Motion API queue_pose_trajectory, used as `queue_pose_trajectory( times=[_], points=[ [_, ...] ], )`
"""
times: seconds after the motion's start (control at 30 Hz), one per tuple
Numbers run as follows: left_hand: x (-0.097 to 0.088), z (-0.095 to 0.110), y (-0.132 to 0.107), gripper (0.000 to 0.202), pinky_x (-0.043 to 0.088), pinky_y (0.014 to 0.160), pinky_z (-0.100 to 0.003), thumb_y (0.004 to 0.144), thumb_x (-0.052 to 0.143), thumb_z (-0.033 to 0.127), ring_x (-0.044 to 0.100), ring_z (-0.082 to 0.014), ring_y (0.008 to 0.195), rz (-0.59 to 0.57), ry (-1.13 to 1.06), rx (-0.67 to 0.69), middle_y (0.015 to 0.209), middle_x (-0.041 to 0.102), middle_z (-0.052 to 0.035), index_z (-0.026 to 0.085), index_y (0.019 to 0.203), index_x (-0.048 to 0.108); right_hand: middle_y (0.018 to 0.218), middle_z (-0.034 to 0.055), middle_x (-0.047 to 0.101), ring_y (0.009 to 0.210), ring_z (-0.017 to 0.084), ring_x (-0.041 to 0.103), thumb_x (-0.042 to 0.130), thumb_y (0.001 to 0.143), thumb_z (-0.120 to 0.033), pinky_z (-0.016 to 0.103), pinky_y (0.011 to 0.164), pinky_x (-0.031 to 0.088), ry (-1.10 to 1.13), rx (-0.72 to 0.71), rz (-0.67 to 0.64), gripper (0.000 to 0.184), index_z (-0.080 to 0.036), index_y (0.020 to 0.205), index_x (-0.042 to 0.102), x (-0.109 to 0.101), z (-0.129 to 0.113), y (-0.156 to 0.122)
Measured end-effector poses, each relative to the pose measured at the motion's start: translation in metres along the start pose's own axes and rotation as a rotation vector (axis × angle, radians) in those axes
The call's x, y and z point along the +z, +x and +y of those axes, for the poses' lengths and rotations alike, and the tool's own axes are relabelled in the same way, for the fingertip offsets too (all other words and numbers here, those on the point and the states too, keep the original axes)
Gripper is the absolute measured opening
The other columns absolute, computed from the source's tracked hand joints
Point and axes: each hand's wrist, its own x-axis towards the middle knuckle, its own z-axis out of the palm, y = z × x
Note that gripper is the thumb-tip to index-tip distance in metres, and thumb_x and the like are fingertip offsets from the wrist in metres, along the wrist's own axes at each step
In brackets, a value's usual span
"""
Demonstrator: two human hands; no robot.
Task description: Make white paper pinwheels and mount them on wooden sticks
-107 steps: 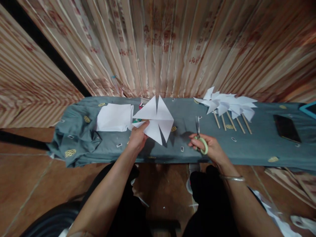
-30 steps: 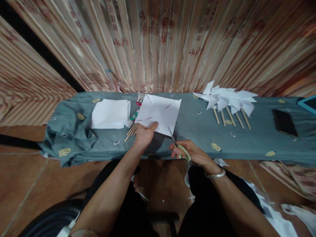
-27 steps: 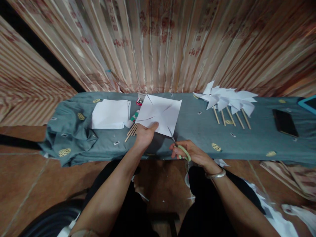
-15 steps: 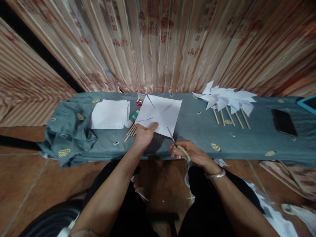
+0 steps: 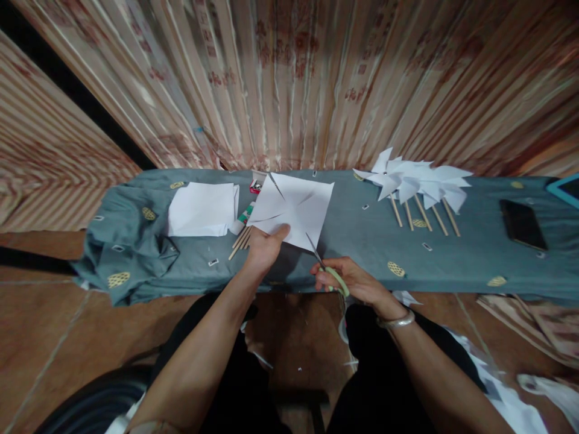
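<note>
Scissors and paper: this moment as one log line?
left hand: holds slit paper | right hand: holds scissors across paper's near edge | on right: pinwheels

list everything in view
slit sheet: 1, white, centre
scissors: 1, green-handled, beside sheet
paper stack: 1, white, left
tube: 1, green, beside stack
box: 1, red, behind tube
loose sticks: several, tan, near tube
pinwheels: several, white, right
phone: 1, black, far right
object: 1, blue, right edge
cloth: 1, teal, across middle
curtain: count unclear, beige, behind
papers: several, white, floor
bracelet: 1, silver, right wrist
left hand: 1, on sheet
right hand: 1, on scissors
</note>
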Motion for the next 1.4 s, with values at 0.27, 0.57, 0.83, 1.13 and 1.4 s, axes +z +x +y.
queue_pose_trajectory(
  times=[0.27, 0.57, 0.83, 1.13, 1.4],
  points=[
    [-0.0030, -0.0008, 0.0015, 0.048, 0.053, 0.096, -0.040, 0.062, 0.074, 0.021, 0.070, -0.0262, 0.099, 0.023, -0.015, -0.010, 0.100, 0.075, -0.0096, 0.015, 0.109, 0.066, 0.061, -0.0004, 0.062, 0.056, 0.008, 0.052, 0.077, 0.060, -0.068, 0.021, 0.051, 0.036, 0.053, 0.027, 0.019, 0.059, -0.014, 0.081, 0.071, 0.0036, 0.0012, 0.0028],
    [-0.0044, -0.0029, 0.0027, 0.053, 0.052, 0.096, -0.040, 0.061, 0.075, 0.021, 0.070, -0.0263, 0.099, 0.050, -0.025, -0.009, 0.102, 0.075, -0.0103, 0.015, 0.112, 0.065, 0.057, -0.0026, 0.062, 0.052, 0.007, 0.052, 0.080, 0.058, -0.065, 0.021, 0.049, 0.038, 0.094, 0.035, 0.030, 0.055, -0.015, 0.079, 0.070, 0.0061, 0.0002, 0.0038],
    [-0.0048, -0.0034, 0.0034, 0.053, 0.052, 0.097, -0.039, 0.061, 0.075, 0.023, 0.070, -0.0254, 0.099, 0.046, -0.011, -0.003, 0.103, 0.075, -0.0101, 0.015, 0.112, 0.065, 0.056, -0.0029, 0.062, 0.051, 0.007, 0.053, 0.081, 0.057, -0.064, 0.021, 0.049, 0.039, 0.097, 0.031, 0.043, 0.054, -0.015, 0.078, 0.068, 0.0061, -0.0001, 0.0040],
    [-0.0030, -0.0033, 0.0015, 0.054, 0.052, 0.096, -0.041, 0.059, 0.075, 0.026, 0.070, -0.0273, 0.099, 0.044, -0.014, -0.028, 0.101, 0.075, -0.0112, 0.014, 0.111, 0.066, 0.058, -0.0030, 0.062, 0.053, 0.007, 0.055, 0.083, 0.056, -0.062, 0.020, 0.051, 0.041, 0.126, 0.033, 0.066, 0.054, -0.016, 0.077, 0.067, 0.0071, 0.0020, 0.0054],
    [0.0005, 0.0009, -0.0026, 0.052, 0.052, 0.094, -0.042, 0.060, 0.078, 0.030, 0.070, -0.0291, 0.097, 0.008, -0.017, -0.029, 0.096, 0.076, -0.0091, 0.018, 0.109, 0.068, 0.057, -0.0034, 0.062, 0.052, 0.008, 0.056, 0.086, 0.052, -0.058, 0.020, 0.050, 0.042, 0.130, 0.031, 0.100, 0.051, -0.017, 0.074, 0.067, 0.0077, -0.0008, 0.0056]
  ],
)
